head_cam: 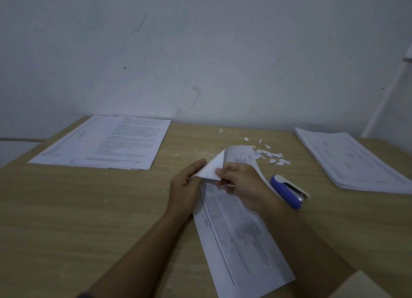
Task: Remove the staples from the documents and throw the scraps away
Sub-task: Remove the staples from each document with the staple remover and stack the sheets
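A printed document [236, 230] lies on the wooden table [78, 208] in front of me, its far corner folded up into a white triangle. My left hand [184, 193] pinches that folded corner from the left. From the right, my right hand [243, 184] grips the same corner, fingers curled over the paper's edge. A small heap of torn paper scraps [270, 156] lies just beyond the document. No staple is visible at the corner.
A blue stapler [288, 191] lies right of my right hand. A spread of loose printed sheets [107, 141] covers the far left of the table. A stack of documents [350, 161] sits at the far right. A wall runs behind the table.
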